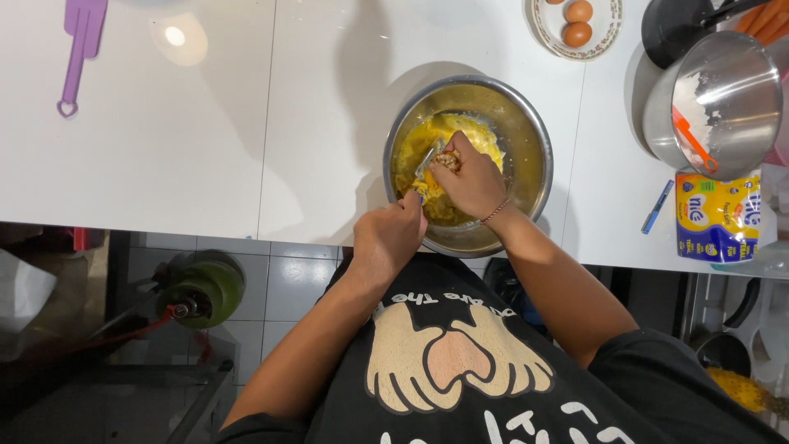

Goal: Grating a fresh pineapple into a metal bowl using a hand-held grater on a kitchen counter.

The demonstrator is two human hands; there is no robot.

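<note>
Head view: right hand (470, 182) fingers pinch battered food over the steel bowl (526, 136); left hand (388, 238) fingers grip its rim.

**Colours on the white counter**

Silver steel bowl (468, 164) at the counter's (205, 148) near edge holds bright yellow batter (448, 136). Purple utensil (80, 45) at the far left corner. Brown eggs (578, 23) on a patterned-rim plate (549, 33); orange spatula (694, 141); yellow-and-blue packet (717, 218).
</note>
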